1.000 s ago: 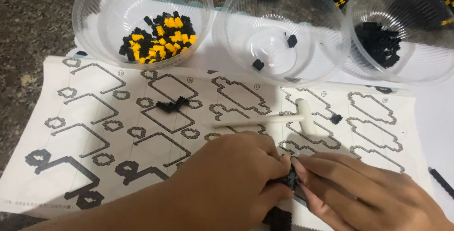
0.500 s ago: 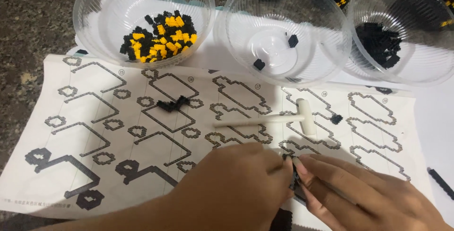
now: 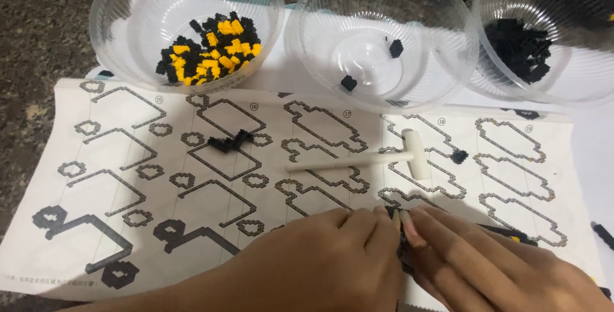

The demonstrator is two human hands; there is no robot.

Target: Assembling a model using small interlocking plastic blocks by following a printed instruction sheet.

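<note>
Both hands, left [image 3: 332, 261] and right [image 3: 492, 264], are pinching a black block piece [image 3: 398, 222] at six o'clock. Squeezing unevenly is risking tiny bricks popping off onto the instruction sheet [image 3: 128, 178].

Speckled dark stone counter [image 3: 38, 37]. Directly on it: three clear plastic bowls [image 3: 115, 5], side by side along the far edge, and a white instruction sheet [image 3: 83, 222] spread in front, its far edge tucked under the bowls.
</note>
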